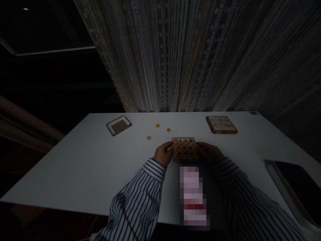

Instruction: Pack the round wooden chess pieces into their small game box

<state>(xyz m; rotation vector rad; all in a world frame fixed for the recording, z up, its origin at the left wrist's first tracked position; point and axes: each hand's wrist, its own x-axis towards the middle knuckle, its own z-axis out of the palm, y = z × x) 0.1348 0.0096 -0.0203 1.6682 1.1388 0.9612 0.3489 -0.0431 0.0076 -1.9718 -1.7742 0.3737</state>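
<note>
While hands hold the box, pieces face upward; long axis unclear.

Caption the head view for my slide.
Left hand and right hand hold a tray of round pieces, three loose pieces beyond.

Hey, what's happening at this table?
A person in striped sleeves has the left hand and the right hand at either side of a small tray packed with round, character-marked pieces. Three loose pieces lie apart on the white table, beyond the left hand. Farther back are an open, shallow box part on the left and a flat box with a printed cover on the right.
</note>
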